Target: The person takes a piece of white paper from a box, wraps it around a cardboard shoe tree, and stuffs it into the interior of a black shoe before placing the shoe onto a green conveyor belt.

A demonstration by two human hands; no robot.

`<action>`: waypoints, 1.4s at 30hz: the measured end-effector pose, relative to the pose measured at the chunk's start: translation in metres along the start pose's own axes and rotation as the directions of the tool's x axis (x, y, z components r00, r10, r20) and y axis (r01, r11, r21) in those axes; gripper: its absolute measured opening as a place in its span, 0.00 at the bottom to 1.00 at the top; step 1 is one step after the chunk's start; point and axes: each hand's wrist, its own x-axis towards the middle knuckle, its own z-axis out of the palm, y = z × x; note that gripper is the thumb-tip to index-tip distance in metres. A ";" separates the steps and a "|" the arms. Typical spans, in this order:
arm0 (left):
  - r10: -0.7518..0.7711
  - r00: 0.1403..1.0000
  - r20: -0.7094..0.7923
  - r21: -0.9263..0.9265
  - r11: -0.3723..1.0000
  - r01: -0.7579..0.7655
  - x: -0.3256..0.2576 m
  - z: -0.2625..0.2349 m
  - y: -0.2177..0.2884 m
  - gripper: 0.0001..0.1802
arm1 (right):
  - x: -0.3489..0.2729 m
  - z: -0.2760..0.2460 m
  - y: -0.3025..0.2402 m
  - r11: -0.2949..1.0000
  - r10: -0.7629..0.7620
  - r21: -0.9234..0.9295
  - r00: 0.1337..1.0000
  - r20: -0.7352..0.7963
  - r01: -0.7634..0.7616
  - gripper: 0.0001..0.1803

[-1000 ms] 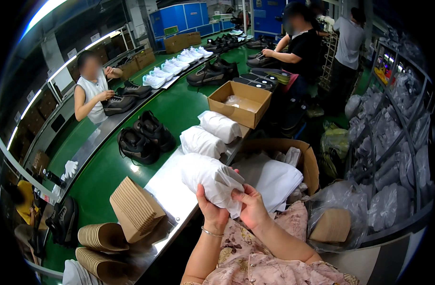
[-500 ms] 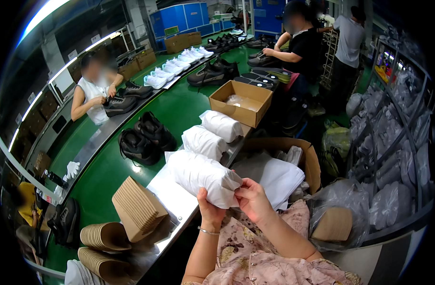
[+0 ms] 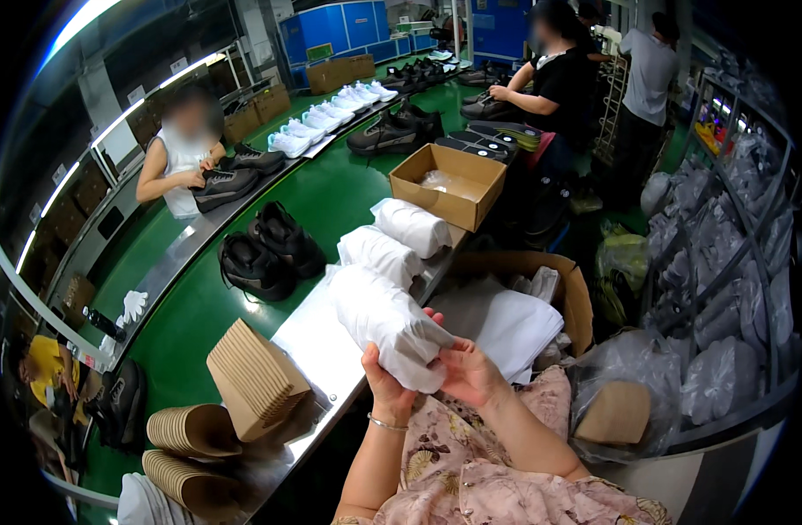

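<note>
A long bundle wrapped in white paper (image 3: 379, 315) is held between my two hands above the near edge of the bench. My left hand (image 3: 388, 381) grips its near end from the left, thumb up along the side. On the other side, the fingers of my right hand (image 3: 472, 372) close around the gathered paper at that end. What lies inside the wrapping is hidden. Just beyond it, two similar white-wrapped bundles (image 3: 379, 251) rest side by side on the bench. Sheets of white paper (image 3: 506, 324) lie to the right of my hands.
An open cardboard box (image 3: 471, 197) stands behind the bundles. Dark shoes (image 3: 274, 249) sit on the green belt (image 3: 191, 324). Stacked brown card forms (image 3: 252, 381) are at left, a bagged form (image 3: 615, 411) at right. Co-workers handle shoes across the line.
The bundle has turned slightly, its far end shifting right, and its near end looks more folded over. My right-hand fingers have moved from pinching the end to wrapping it.
</note>
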 end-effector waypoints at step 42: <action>0.119 0.982 -0.149 0.146 0.984 -0.097 -0.005 -0.010 0.004 0.43 | 0.010 0.033 0.024 0.992 -0.048 0.106 0.986 -0.158 0.065 0.21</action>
